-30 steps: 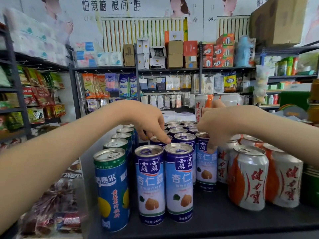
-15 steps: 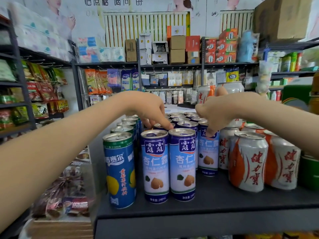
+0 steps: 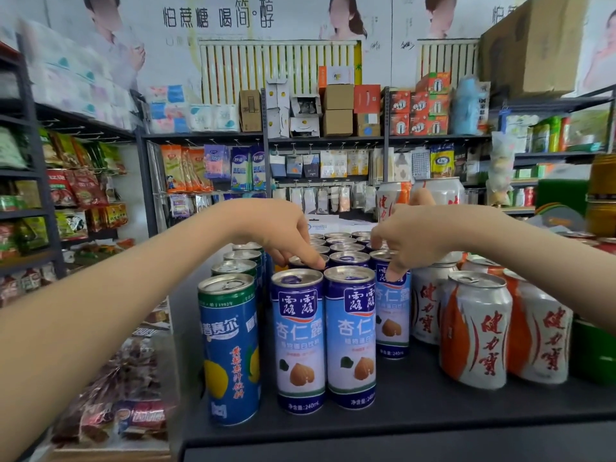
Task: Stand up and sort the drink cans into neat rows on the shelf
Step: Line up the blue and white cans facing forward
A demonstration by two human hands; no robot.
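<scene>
Tall blue almond-drink cans stand in rows on the dark shelf, two of them side by side at the front. My left hand reaches over them, its fingers curled down round the top of a blue can in the second row. My right hand grips a third-column blue can by its top, thumb on the label. A row of green-topped blue cans stands to the left. White-and-orange cans stand to the right.
A green can sits at the shelf's far right edge. Two white-orange cans show behind my right hand. Snack packets lie below the shelf's left end. Store racks with goods fill the background.
Both hands stay on the same blue cans. Only the view has bobbed up and back down; no can has visibly shifted.
</scene>
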